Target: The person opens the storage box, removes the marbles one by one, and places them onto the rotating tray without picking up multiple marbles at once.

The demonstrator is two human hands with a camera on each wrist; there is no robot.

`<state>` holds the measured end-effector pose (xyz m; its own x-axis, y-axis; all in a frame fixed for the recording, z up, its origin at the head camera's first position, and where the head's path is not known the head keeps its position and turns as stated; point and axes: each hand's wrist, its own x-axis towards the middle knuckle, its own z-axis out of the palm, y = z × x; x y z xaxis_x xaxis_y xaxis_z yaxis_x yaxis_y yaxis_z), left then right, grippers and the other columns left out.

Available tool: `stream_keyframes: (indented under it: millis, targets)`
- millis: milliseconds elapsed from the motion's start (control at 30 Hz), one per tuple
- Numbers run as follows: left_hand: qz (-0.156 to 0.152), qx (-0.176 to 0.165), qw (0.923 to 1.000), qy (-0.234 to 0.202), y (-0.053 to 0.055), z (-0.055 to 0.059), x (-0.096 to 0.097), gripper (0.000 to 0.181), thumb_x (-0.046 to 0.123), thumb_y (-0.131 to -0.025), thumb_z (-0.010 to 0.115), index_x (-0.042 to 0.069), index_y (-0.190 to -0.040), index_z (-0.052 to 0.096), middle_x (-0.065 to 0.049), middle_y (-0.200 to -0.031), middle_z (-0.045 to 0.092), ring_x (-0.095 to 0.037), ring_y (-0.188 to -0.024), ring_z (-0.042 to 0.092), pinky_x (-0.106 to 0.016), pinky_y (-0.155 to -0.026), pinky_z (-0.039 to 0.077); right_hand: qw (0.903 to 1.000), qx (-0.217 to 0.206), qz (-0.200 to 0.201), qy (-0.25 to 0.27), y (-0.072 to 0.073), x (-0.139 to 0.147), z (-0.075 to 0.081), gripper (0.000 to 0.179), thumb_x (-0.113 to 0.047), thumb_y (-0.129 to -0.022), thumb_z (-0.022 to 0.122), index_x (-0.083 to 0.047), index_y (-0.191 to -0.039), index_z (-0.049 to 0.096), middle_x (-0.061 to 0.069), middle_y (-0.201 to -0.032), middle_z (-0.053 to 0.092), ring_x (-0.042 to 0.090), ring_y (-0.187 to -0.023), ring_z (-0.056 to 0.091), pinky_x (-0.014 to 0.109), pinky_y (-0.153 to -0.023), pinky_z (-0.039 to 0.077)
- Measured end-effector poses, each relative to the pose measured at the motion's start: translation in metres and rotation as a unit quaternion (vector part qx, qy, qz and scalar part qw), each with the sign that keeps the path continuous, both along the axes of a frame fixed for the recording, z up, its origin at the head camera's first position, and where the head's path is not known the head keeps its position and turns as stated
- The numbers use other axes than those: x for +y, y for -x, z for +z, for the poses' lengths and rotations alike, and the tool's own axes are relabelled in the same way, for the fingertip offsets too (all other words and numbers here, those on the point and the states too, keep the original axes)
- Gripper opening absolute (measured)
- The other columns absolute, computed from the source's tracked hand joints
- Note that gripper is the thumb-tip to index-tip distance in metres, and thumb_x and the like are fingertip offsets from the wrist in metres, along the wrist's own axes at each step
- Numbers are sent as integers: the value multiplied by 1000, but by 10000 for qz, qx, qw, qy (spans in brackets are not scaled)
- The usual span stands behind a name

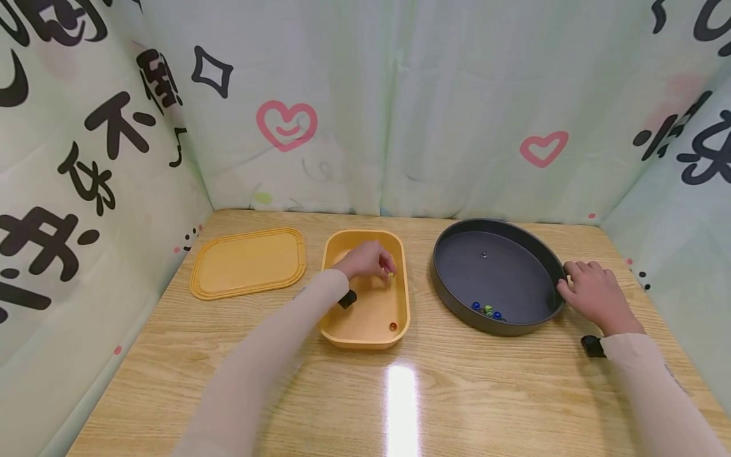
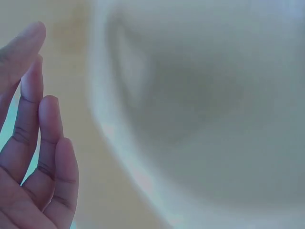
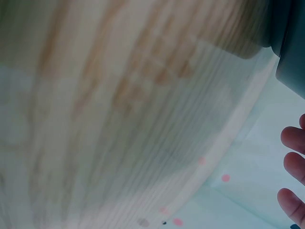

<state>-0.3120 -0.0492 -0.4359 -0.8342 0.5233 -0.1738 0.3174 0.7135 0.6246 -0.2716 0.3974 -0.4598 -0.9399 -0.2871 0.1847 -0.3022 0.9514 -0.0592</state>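
My left hand (image 1: 371,260) reaches into a yellow-orange plastic box (image 1: 406,298) and pinches a small yellowish marble (image 1: 391,275) at the fingertips. In the left wrist view, the thumb and forefinger come close together and the marble is hidden. A reddish-brown marble (image 1: 393,326) lies in the box's near right corner. To the right stands a round dark grey pan (image 1: 502,266), with blue marbles (image 1: 497,315) and greenish marbles (image 1: 488,310) near its front wall. My right hand (image 1: 596,295) rests against the pan's right rim, its fingers (image 3: 295,167) loosely extended.
A flat yellow-orange lid (image 1: 248,263) lies left of the box on the wooden table (image 1: 457,393). Inside the pan, a small clear round piece (image 1: 483,255) sits toward the back. Printed curtains (image 1: 400,127) enclose the back and sides.
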Motion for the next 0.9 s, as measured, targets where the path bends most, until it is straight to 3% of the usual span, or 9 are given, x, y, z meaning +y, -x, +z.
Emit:
stream_keyframes:
  millis: [167, 400, 667, 900]
  targets:
    - [20, 21, 9997, -236, -2, 18, -1, 12, 7, -77, 75, 7, -89, 76, -5, -87, 75, -10, -78, 63, -17, -73, 51, 10000, -18, -9, -3, 1, 0, 0, 28, -20, -92, 46, 5, -102, 53, 23, -91, 60, 44, -93, 48, 58, -71, 37]
    - [-21, 371, 9985, -396, -6, 44, 0, 13, 9, -77, 75, 6, -90, 76, -6, -93, 74, -14, -83, 65, -18, -74, 52, 10000, -37, -3, 9, 1, 0, 0, 27, -20, -92, 46, 4, -101, 53, 22, -90, 60, 43, -92, 48, 57, -70, 37]
    - [2, 487, 9967, -645, -4, 63, 9, 16, 12, -78, 75, 11, -94, 76, -2, -97, 73, -13, -88, 65, -21, -80, 52, 10000, 7, 30, 4, -1, -1, 2, 24, -20, -92, 46, 3, -98, 52, 19, -85, 59, 41, -88, 49, 54, -68, 36]
    - [-160, 497, 9943, -934, -3, 75, 33, 18, 14, -79, 74, 11, -97, 75, -2, -101, 73, -12, -91, 65, -18, -82, 50, 10000, 26, 29, 0, 0, 0, 0, 25, -20, -92, 46, 4, -99, 53, 20, -86, 59, 43, -91, 49, 56, -69, 37]
